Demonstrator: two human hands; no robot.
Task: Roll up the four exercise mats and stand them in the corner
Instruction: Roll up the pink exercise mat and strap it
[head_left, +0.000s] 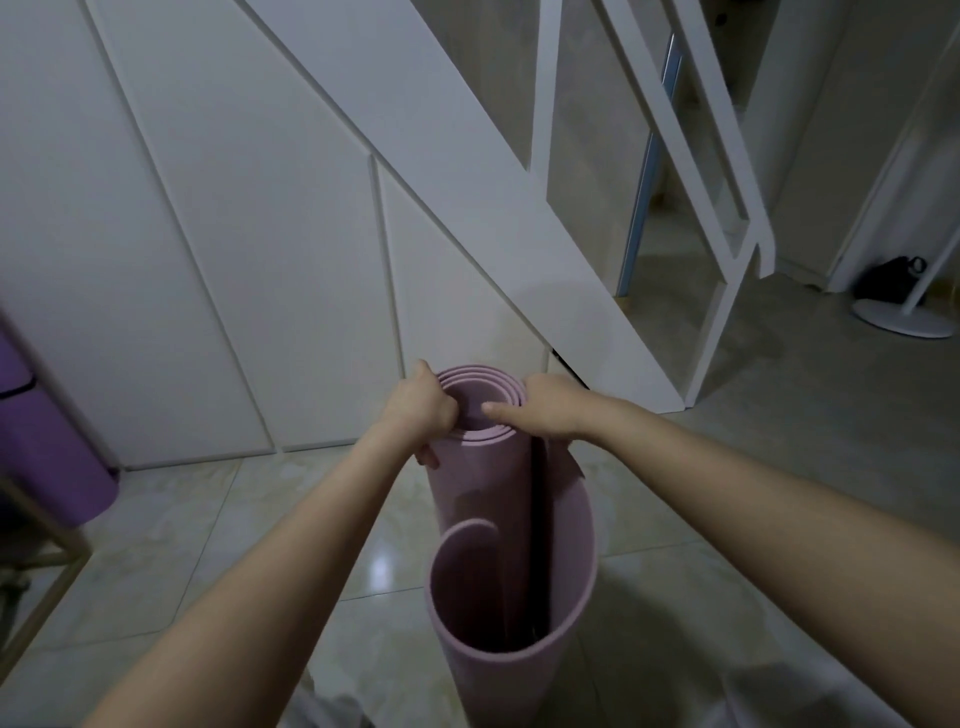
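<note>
A pink exercise mat (483, 499) stands upright on the tiled floor below me, rolled into a tube whose outer layers hang loose and open toward me. My left hand (418, 410) grips the left side of the roll's top rim, fingers curled over the layers. My right hand (545, 408) holds the right side of the rim, thumb pointing across the opening. A purple rolled mat (47, 447) leans at the far left edge, against the white wall panels.
White wall panels (218, 260) and a slanted white staircase side (467, 171) rise behind the mat. A wooden-framed piece (47, 566) sits at lower left. A white round floor stand (904, 317) and a black bag (891, 278) lie at the right.
</note>
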